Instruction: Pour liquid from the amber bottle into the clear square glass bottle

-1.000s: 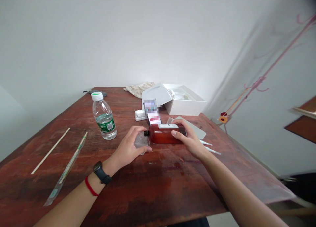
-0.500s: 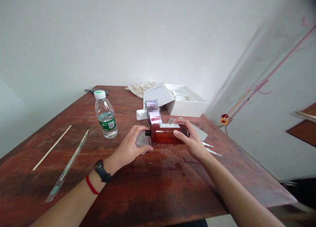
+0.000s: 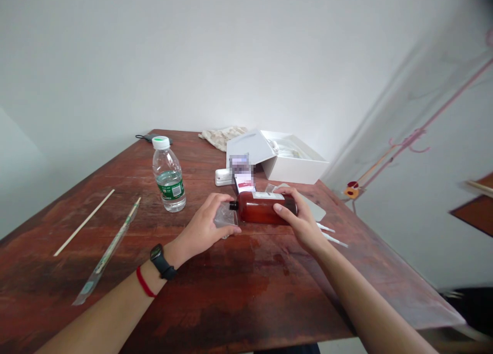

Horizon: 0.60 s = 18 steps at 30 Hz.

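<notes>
My right hand (image 3: 298,213) is wrapped round the base end of a brown bottle (image 3: 256,210), which lies level with its black neck pointing left. A white label shows on its upper side. My left hand (image 3: 208,218) curves its fingers and thumb round a clear container (image 3: 225,218), gripping it by the sides. The bottle's neck is at the container's right edge; whether liquid flows between them I cannot make out. Under and behind the right hand lies a pale flat sheet (image 3: 314,208), and beside it two white droppers (image 3: 332,237).
A water bottle (image 3: 171,192) stands left on the wooden table (image 3: 215,302). Further left lie a bare stick (image 3: 84,222) and wrapped chopsticks (image 3: 110,249). Behind the brown bottle are a phone (image 3: 244,182), a white case (image 3: 224,177), an open white box (image 3: 296,168) and a cloth (image 3: 221,138).
The view has shifted slightly, so everything sits a little differently in frame. Both hands keep their grips, and the bottle and container hold nearly the same pose.
</notes>
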Each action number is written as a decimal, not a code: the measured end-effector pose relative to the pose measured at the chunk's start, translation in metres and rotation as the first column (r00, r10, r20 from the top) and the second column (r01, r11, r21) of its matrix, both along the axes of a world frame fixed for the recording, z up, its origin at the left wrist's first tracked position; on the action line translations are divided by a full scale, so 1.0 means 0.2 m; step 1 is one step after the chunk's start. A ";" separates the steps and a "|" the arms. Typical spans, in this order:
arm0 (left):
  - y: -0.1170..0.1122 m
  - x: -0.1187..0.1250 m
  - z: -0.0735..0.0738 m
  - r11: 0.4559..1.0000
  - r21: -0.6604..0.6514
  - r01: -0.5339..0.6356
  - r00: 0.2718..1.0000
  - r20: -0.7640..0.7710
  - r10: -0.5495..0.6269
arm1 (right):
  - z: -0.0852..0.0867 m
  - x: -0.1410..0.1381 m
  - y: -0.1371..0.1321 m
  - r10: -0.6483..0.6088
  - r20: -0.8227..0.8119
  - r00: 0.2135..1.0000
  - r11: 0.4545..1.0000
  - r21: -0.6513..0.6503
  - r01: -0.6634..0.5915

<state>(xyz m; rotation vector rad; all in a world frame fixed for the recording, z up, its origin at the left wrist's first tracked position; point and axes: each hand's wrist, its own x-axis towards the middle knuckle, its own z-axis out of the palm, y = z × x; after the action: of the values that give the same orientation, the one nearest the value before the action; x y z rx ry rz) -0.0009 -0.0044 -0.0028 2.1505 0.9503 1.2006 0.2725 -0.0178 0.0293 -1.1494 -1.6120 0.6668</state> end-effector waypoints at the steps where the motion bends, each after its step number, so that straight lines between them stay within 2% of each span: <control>1: 0.00 0.00 0.00 1.000 0.002 0.001 1.000 0.006 -0.001 | 0.00 0.00 0.00 0.004 0.003 1.000 1.000 -0.003 -0.004; 9: -0.01 0.00 0.01 1.000 -0.006 0.013 1.000 0.006 -0.013 | 0.01 0.00 -0.02 0.010 0.039 0.999 1.000 0.000 -0.010; 18: 0.00 0.00 0.02 0.999 -0.027 0.037 0.999 0.022 -0.037 | -0.03 0.03 0.00 -0.006 0.032 0.999 1.000 -0.008 0.007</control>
<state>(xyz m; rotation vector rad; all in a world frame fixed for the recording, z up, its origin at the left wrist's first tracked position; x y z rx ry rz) -0.0005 -0.0051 0.0009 2.1208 0.9092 1.1836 0.2776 -0.0183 0.0236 -1.1758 -1.6329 0.6540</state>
